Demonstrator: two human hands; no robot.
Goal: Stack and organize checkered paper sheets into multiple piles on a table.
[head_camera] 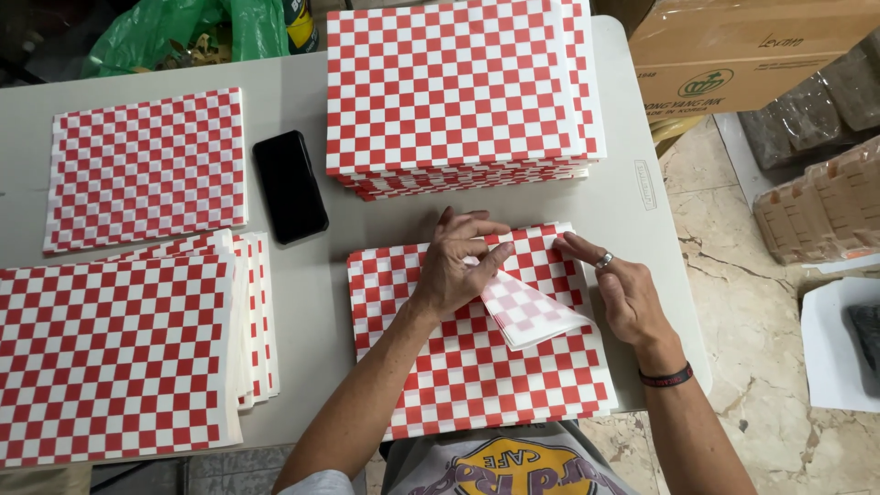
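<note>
Sheet (527,312), red-and-white checked paper, lies partly folded on a low stack (477,376) of the same paper at the near edge of the grey table (312,275); its turned-over flap shows the paler back and tapers to a corner pointing right and toward the person, its long axis running diagonally from upper left to lower right. The left hand (454,270) pinches the flap's upper edge between thumb and curled fingers (477,227). The right hand (623,293), ringed and with a dark wristband, rests its fingers close together on the stack's far right corner. A tall stack (458,92) sits beyond, two more stacks (119,348) and (147,170) to the left, with a black phone (290,186) between. A tan carton (742,55) with green round logo stands at upper right, a green bag (183,32) at upper left, and brown wrapped packs (825,206) on the floor at right.
</note>
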